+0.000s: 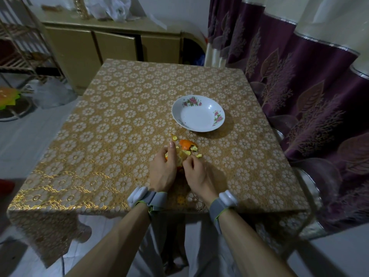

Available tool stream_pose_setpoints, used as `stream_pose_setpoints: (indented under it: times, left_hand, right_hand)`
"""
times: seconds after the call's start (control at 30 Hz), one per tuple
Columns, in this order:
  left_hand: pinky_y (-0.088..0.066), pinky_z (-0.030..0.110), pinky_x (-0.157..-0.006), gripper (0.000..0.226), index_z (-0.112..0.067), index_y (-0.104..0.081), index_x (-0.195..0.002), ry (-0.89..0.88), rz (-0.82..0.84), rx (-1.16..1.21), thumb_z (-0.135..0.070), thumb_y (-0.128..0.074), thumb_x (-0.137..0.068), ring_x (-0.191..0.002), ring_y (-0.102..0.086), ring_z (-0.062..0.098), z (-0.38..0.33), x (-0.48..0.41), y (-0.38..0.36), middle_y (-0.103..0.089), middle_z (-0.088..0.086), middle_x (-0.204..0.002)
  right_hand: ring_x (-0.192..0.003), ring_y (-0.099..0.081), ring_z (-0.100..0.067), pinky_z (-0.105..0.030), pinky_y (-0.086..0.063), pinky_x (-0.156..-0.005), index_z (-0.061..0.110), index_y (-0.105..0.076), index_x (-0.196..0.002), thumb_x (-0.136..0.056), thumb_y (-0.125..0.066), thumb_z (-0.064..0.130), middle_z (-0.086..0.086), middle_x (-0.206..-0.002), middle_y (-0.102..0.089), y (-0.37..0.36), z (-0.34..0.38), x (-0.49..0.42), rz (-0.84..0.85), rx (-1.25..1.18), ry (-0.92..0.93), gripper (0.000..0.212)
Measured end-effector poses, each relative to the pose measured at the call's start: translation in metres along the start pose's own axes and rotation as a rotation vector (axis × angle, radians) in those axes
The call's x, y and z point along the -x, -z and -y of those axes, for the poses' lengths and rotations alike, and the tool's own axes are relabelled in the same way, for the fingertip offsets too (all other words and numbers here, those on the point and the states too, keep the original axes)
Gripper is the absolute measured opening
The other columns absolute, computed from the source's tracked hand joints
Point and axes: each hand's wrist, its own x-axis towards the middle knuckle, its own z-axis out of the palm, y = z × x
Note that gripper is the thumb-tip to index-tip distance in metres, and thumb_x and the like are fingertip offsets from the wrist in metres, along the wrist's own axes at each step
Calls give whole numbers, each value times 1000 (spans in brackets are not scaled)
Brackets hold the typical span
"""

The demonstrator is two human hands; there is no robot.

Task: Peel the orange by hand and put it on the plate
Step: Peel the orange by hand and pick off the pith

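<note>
Right at the near middle of the desk [111, 108], both hands are working the orange [180, 156]. Left hand [162, 168] is curling its grip around the fruit, thumb sticking up, and right hand [196, 170] is pinching closed at the peeled side, can't quite tell on what. Just past the fingers, peel scraps [187, 145] are lying on the flowery cloth. Further back, the plate [199, 118] with pink roses is sitting empty.
</note>
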Motion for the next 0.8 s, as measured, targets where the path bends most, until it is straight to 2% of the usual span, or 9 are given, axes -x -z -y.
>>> stream_pose_setpoints:
  times: [0.07, 0.17, 0.27, 0.33, 0.4, 0.5, 0.6, 0.7, 0.8]
  left_hand:
    - [-36, 27, -65, 61, -15, -66, -112, 7, -7, -8, -60, -28, -98, -78, -54, 8, 1, -2, 0, -60, -2, -91]
    - [-41, 33, -77, 64, -15, -65, -116, 36, 33, 4, -64, -27, -98, -90, -58, 19, 5, -6, 0, -62, 1, -98]
    - [-48, 40, -87, 73, -16, -68, -106, 46, 61, 39, -73, -23, -93, -91, -62, 22, 6, -9, 2, -67, 4, -98]
    - [-47, 39, -88, 72, -14, -68, -110, 52, 66, 66, -68, -23, -97, -94, -60, 22, 2, -8, 3, -66, 3, -102]
    - [-43, 36, -87, 68, -14, -67, -116, 77, 61, 86, -63, -23, -99, -97, -59, 21, -1, -6, 5, -63, 2, -105]
    - [-45, 37, -83, 62, -18, -66, -95, 69, 41, 98, -63, -24, -99, -84, -58, 15, -1, -4, 4, -65, 3, -94]
    - [-47, 41, -84, 63, -18, -63, -90, 53, 6, 86, -67, -23, -97, -82, -57, 19, 2, -3, 2, -65, 8, -94]
    - [-48, 40, -84, 63, -16, -65, -105, 22, -19, 42, -64, -25, -97, -90, -61, 24, 2, -1, 0, -64, 6, -96]
    - [-46, 37, -81, 64, -14, -65, -114, 37, -21, 33, -63, -27, -98, -94, -61, 25, 2, -1, -1, -64, 6, -101]
  right_hand:
    - [-43, -38, 0, -14, -32, -44, 19, -44, -68, -101, -42, 12, 5, -56, -38, 2, 1, -1, 2, 13, -2, 33]
    - [-42, -37, -2, -16, -30, -43, 18, -44, -68, -99, -43, 10, 6, -54, -37, 3, 2, 1, 0, 32, 20, 32]
    - [-41, -35, -3, -16, -27, -42, 20, -42, -67, -100, -42, 10, 9, -52, -35, 1, -2, 3, -38, 8, 23, 35]
    - [-43, -33, -3, -17, -24, -44, 20, -46, -69, -103, -39, 20, 8, -52, -36, 1, -5, 2, -66, 13, -21, 35]
    - [-47, -37, -3, -22, -28, -48, 19, -54, -74, -105, -35, 35, 6, -55, -44, 1, -6, 2, -74, 25, -51, 39]
    - [-61, -55, -15, -32, -42, -56, 21, -60, -90, -104, -33, 45, -3, -72, -62, -1, -3, 5, -53, 90, -13, 39]
    - [-60, -55, -19, -35, -42, -56, 24, -56, -85, -105, -32, 38, -9, -69, -60, -8, -2, 5, -81, 117, 70, 34]
    - [-48, -45, -8, -21, -35, -46, 24, -46, -73, -105, -35, 24, 0, -57, -47, -8, 0, 2, -83, 86, 60, 35]
    - [-44, -42, 0, -15, -33, -45, 23, -41, -70, -103, -38, 16, 5, -55, -41, -3, 4, 1, -27, 64, 5, 34]
